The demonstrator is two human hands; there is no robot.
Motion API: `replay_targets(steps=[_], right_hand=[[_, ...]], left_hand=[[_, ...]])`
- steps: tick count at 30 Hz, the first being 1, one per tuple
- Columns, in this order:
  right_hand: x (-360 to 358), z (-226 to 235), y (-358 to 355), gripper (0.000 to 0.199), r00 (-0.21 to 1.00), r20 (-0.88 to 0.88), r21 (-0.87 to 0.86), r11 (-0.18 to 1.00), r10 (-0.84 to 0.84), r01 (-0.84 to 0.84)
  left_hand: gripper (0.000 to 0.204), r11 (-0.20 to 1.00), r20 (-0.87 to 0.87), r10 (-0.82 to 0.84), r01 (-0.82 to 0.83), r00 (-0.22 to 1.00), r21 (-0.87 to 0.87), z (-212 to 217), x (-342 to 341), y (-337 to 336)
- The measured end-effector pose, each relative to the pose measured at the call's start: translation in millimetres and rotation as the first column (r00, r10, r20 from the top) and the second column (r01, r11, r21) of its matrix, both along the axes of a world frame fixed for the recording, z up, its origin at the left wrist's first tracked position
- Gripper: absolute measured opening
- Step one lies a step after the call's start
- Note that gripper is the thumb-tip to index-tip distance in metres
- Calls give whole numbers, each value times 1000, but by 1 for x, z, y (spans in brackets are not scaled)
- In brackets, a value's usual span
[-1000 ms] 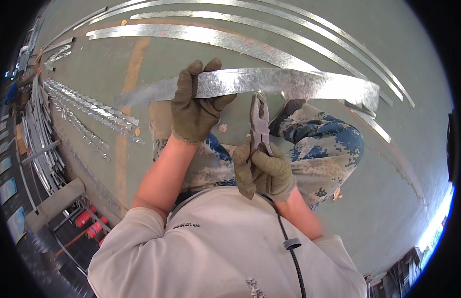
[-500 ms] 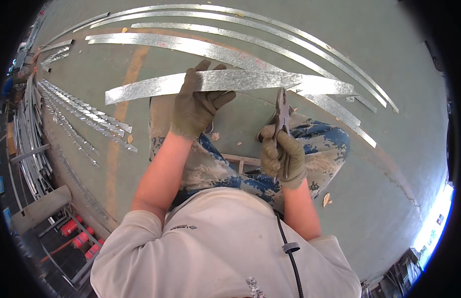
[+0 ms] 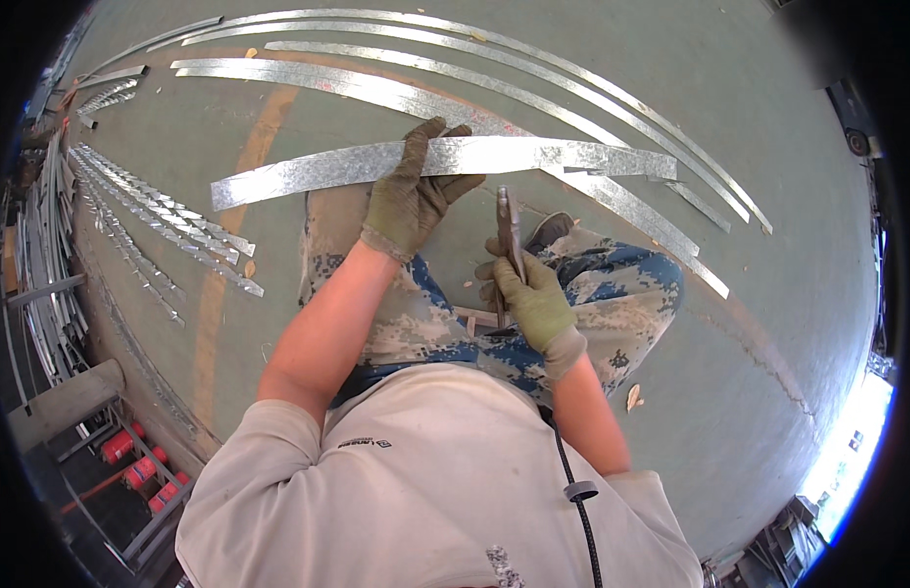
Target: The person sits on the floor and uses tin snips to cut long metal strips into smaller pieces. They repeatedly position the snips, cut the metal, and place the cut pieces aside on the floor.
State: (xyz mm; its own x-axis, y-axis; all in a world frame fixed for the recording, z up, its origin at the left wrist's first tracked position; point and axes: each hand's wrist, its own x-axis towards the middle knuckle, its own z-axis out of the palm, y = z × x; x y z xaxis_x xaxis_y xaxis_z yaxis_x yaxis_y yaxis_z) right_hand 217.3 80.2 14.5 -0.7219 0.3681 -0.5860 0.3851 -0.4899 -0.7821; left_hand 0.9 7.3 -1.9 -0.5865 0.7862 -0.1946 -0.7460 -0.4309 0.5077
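One long, shiny metal strip (image 3: 308,174) spans the upper middle of the frame, and my gloved left hand (image 3: 406,211) grasps it left of its centre. I judge it light, springy along its length and slick, with thin edges that could cut, so the flat face near the middle seems the best hold. My gloved right hand (image 3: 538,304) is closed round pliers (image 3: 508,230), their head just below the strip's lower edge; I cannot tell how their jaws stand. Floor strips (image 3: 308,73) lie across the upper frame; green floor (image 3: 700,421) spreads at lower right.
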Motion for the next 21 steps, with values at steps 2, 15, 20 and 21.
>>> replay_targets(steps=[2, 15, 20, 21], right_hand=[[-8, -8, -3, 41, 1000, 21, 59, 998, 13, -14], [-27, -19, -6, 42, 994, 108, 302, 951, 30, -62], [-28, -22, -7, 42, 992, 127, 343, 939, -7, -37], [-29, -21, -7, 42, 991, 132, 325, 945, -12, -32]], left_hand=[[42, 1000, 7, -10, 10, 1000, 10, 0, 1, 0], [44, 1000, 31, -25, 25, 999, 6, -1, 1, -2], [45, 999, 36, -27, 26, 999, 36, -5, 0, -2], [45, 999, 39, -26, 24, 999, 36, -6, 0, -1]])
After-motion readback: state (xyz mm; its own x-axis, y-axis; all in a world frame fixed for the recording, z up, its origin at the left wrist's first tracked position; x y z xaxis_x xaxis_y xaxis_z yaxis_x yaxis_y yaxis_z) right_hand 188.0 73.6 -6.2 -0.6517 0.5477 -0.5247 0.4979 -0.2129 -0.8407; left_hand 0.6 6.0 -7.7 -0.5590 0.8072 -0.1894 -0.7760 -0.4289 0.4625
